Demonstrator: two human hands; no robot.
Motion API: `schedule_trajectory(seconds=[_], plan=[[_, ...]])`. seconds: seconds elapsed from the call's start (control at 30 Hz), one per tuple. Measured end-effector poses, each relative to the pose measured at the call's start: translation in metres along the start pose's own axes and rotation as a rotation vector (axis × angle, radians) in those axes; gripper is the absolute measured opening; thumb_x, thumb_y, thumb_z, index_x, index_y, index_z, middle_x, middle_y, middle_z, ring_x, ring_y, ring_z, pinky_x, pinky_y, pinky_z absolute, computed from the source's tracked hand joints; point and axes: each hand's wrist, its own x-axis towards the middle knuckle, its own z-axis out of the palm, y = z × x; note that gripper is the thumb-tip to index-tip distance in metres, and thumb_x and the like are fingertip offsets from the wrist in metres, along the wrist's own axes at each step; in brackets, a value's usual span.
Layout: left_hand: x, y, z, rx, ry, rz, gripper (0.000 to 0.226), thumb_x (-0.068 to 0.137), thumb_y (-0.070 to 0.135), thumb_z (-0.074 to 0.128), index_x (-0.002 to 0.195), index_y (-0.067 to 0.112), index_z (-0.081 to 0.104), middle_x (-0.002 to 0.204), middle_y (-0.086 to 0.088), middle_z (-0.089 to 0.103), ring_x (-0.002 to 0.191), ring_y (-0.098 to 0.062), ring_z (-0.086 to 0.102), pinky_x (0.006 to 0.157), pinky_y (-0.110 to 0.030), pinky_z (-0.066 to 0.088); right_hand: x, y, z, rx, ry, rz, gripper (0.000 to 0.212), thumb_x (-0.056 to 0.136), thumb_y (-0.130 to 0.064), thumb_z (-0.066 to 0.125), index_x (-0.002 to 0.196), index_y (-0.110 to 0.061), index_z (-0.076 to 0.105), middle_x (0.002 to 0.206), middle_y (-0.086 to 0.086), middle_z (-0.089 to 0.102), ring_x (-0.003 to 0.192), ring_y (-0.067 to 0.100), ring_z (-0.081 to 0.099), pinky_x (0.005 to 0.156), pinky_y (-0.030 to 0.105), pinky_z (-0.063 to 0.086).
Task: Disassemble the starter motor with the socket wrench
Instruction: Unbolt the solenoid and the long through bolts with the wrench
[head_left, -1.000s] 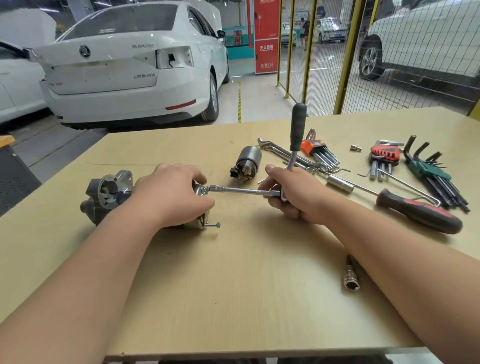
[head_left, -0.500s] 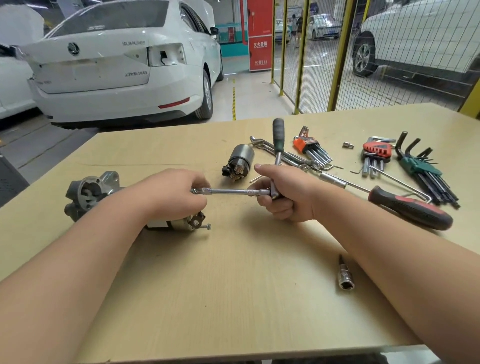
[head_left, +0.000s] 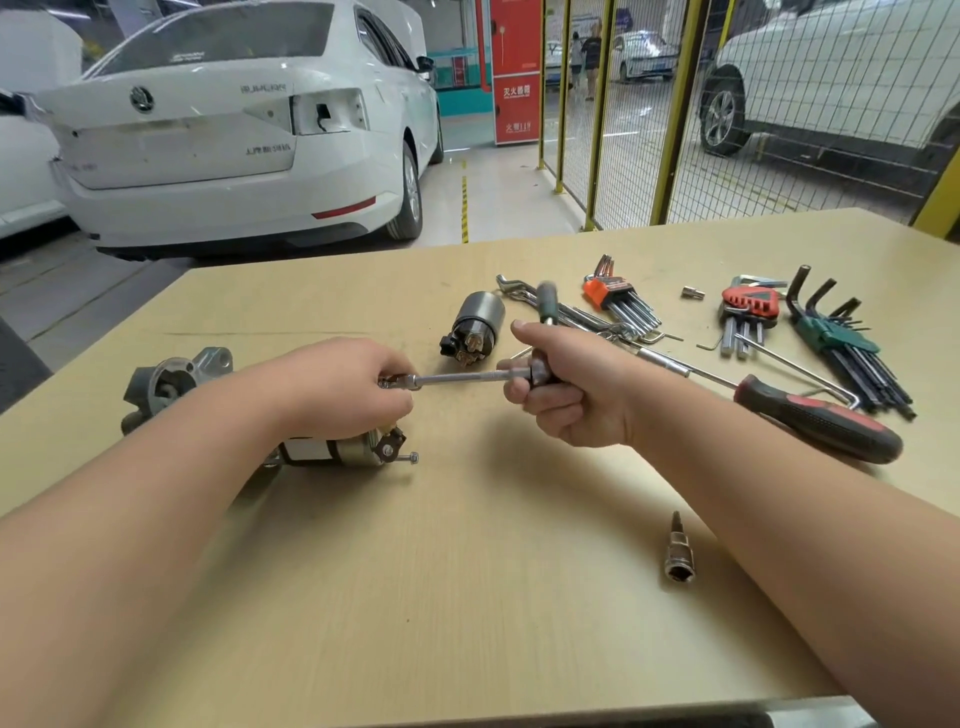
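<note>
Looking down from the head view onto a pale wooden desk. A grey cast-metal starter motor lies on its side near the desk's left edge, with a loosened silver bolt sticking out of its rear end. The left hand lies over the motor body, apparently to steady it. It pinches the socket tip of a silver, green-handled socket wrench, likely guiding it onto a fastener. The right hand is clenched round the wrench head, placed to turn it. Toward the far right corner, an orange plastic holder, a red plastic holder and a green plastic holder each carry a fan of hex keys.
</note>
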Motion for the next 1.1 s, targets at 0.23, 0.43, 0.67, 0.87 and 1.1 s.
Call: schedule_trajectory(seconds=[0.23, 0.43, 0.67, 0.87, 1.1], plan=[[0.005, 0.001, 0.001, -0.011, 0.023, 0.031, 0.023, 0.097, 0.032, 0.038, 0.102, 0.034, 0.06, 0.085, 0.019, 0.057, 0.076, 0.001, 0.051, 0.061, -0.02, 0.037, 0.002, 0.005, -0.017, -0.974, 0.07, -0.732, 0.016, 0.097, -0.021, 0.051, 0.094, -0.032, 0.062, 0.074, -0.019, 0.058, 0.06, -0.001, 0.053, 0.061, 0.014, 0.043], [0.005, 0.009, 0.011, 0.058, 0.252, 0.074, 0.015, 0.091, 0.03, 0.052, 0.094, 0.029, 0.067, 0.077, 0.016, 0.057, 0.071, -0.003, 0.049, 0.055, -0.021, 0.034, 0.003, 0.017, -0.018, -0.685, 0.008, -0.431, 0.014, 0.097, -0.036, 0.048, 0.103, -0.025, 0.054, 0.086, 0.003, 0.072, 0.056, 0.009, 0.06, 0.055, 0.03, 0.051], [-0.002, 0.011, 0.014, -0.01, 0.255, 0.081, 0.014, 0.092, 0.031, 0.051, 0.1, 0.027, 0.062, 0.092, 0.012, 0.059, 0.085, -0.011, 0.055, 0.067, -0.026, 0.04, 0.009, 0.013, -0.015, -0.724, 0.153, -0.517, 0.018, 0.098, -0.032, 0.047, 0.094, -0.021, 0.061, 0.078, 0.0, 0.064, 0.047, 0.01, 0.051, 0.046, 0.024, 0.041], [0.001, 0.016, 0.015, 0.01, 0.31, -0.023, 0.02, 0.093, 0.023, 0.047, 0.099, 0.025, 0.066, 0.089, 0.009, 0.059, 0.08, -0.012, 0.051, 0.068, -0.026, 0.038, 0.013, 0.016, -0.015, -0.624, 0.165, -0.417, 0.018, 0.097, -0.036, 0.047, 0.097, -0.022, 0.057, 0.08, 0.001, 0.071, 0.051, 0.013, 0.05, 0.046, 0.025, 0.041], [-0.008, 0.019, 0.019, -0.017, 0.352, 0.016, 0.01, 0.091, 0.021, 0.052, 0.097, 0.023, 0.06, 0.098, 0.006, 0.057, 0.097, -0.015, 0.047, 0.077, -0.025, 0.036, 0.012, 0.012, -0.013, -0.535, 0.149, -0.322, 0.017, 0.097, -0.028, 0.048, 0.1, -0.013, 0.055, 0.068, 0.004, 0.064, 0.043, 0.014, 0.042, 0.038, 0.022, 0.034]])
